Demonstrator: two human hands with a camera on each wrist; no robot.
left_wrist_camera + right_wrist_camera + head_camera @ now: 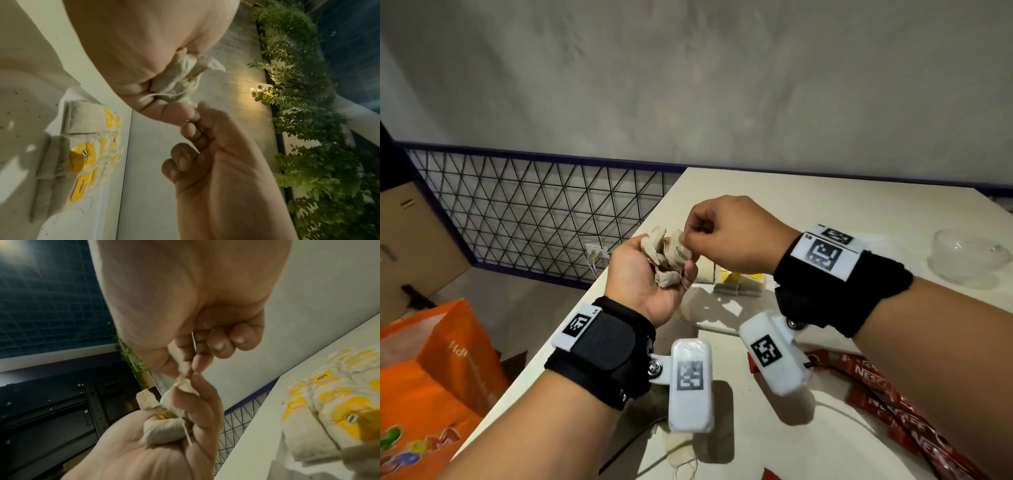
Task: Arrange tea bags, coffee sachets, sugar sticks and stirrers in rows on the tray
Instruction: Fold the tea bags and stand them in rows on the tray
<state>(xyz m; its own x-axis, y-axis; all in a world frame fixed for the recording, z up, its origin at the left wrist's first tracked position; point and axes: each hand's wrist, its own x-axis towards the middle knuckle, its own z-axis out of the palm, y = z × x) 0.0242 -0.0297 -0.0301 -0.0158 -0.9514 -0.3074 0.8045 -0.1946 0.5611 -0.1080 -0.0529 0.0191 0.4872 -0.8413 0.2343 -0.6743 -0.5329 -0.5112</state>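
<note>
2 hands raised over table [825, 192] at head view centre: left hand [643, 274] clutches tea bag bundle [667, 257], right hand [729, 233] pinches its top.
Left wrist: laid tea bags [82, 146] at 9 o'clock.
Right wrist: them at 4 o'clock, string [186, 431] dangling.

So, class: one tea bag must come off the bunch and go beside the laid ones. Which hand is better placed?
Right. The right hand already pinches a bag at the top of the bunch, which fills the left hand; the laid bags lie just beneath.
</note>
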